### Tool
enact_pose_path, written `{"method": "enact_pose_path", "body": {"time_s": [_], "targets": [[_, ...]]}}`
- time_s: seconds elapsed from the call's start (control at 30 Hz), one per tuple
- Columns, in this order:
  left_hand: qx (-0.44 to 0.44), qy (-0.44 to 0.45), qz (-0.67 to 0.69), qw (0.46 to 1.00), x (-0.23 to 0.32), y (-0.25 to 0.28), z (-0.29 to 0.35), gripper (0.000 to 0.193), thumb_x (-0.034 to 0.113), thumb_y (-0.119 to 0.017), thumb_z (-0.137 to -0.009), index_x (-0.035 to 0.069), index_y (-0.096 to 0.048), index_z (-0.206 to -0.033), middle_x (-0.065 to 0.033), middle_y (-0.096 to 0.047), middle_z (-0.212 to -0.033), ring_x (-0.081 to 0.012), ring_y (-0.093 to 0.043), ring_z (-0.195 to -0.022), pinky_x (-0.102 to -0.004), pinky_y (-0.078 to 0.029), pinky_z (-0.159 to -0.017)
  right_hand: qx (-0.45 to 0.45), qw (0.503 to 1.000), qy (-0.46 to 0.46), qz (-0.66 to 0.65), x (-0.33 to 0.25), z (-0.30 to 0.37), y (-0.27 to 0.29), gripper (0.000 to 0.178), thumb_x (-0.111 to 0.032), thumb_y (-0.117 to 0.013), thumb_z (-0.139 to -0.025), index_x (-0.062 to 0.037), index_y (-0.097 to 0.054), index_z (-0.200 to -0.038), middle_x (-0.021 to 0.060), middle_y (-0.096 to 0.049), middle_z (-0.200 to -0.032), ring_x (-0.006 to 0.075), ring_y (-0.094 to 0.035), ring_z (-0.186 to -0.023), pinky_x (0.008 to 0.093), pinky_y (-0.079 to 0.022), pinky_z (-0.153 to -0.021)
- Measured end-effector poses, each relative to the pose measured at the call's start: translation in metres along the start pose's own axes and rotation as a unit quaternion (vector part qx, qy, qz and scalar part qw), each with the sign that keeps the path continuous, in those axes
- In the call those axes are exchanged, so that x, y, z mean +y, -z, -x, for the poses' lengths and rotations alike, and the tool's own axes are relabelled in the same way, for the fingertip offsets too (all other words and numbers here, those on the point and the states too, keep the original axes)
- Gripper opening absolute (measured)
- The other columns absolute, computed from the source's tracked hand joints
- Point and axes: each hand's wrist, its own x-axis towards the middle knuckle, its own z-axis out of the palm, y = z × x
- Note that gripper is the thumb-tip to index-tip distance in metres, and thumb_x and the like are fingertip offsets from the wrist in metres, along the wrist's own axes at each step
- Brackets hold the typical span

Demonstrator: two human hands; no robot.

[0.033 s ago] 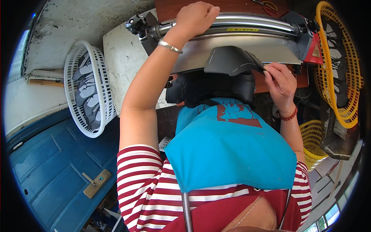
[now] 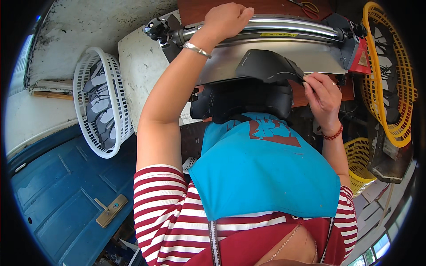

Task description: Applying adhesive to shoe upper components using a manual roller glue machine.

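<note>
A curved black sheet piece [image 2: 266,64] with light dashed marks bends up over the metal plate [image 2: 226,62] of a roller machine. My right hand [image 2: 324,93] pinches it by its right corner. Across the machine's shiny rollers [image 2: 293,25] reaches my left hand [image 2: 228,21], its fingers curled in. Whatever those fingers hold, if anything, is hidden behind the hand. More black pieces [image 2: 248,99] lie just below the plate, against the blue apron [image 2: 266,168].
On the left a white basket [image 2: 81,80] holds several grey pieces. At the right stands a yellow basket [image 2: 377,106] of dark pieces, with a smaller yellow basket [image 2: 357,155] lower down. Orange-handled scissors [image 2: 309,9] rest behind the machine. A blue door [image 2: 57,177] fills the lower left.
The left edge of the black piece has shifted slightly up and its bend looks different. My left hand has moved a little to the right; my right hand keeps its pinch.
</note>
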Motion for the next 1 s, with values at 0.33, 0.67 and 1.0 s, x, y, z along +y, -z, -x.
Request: {"method": "enact_pose_path", "body": {"time_s": [0.33, 0.67, 1.0], "targets": [[-0.067, 0.058, -0.089, 0.992, -0.011, -0.021, -0.047, 0.064, 0.05, -0.049, -0.099, -0.008, -0.071, -0.114, -0.0329, -0.067, -0.121, -0.0444, -0.065, -0.114, -0.048, -0.048, -0.101, -0.031, 0.992, 0.043, 0.113, 0.019, -0.029, -0.071, 0.025, -0.009, -0.079, -0.081, -0.0076, -0.073, -0.105, 0.0064, -0.067, -0.095, 0.0268, -0.068, -0.081, 0.0361, -0.055, -0.069], [0.151, -0.095, -0.001, 0.984, -0.003, 0.007, -0.041, 0.024, 0.005, -0.062, -0.086, -0.003, -0.068, -0.108, -0.0255, -0.071, -0.108, -0.0404, -0.067, -0.103, -0.0448, -0.051, -0.09, -0.3, 0.943, 0.138, -0.032, -0.017, 0.053, -0.114, 0.04, -0.021, -0.083, -0.076, -0.0103, -0.071, -0.112, 0.009, -0.062, -0.114, 0.027, -0.065, -0.095, 0.0403, -0.054, -0.082], [0.283, -0.064, 0.139, 0.947, -0.018, 0.057, -0.023, 0.045, -0.005, -0.049, -0.09, 0.007, -0.071, -0.128, -0.0174, -0.073, -0.097, -0.0178, -0.059, -0.065, -0.0353, -0.055, -0.067, -0.108, 0.986, 0.103, -0.073, -0.035, 0.022, -0.049, 0.022, -0.003, -0.076, -0.072, -0.0056, -0.068, -0.093, 0.0079, -0.064, -0.084, 0.0257, -0.066, -0.075, 0.0377, -0.054, -0.064]]}}
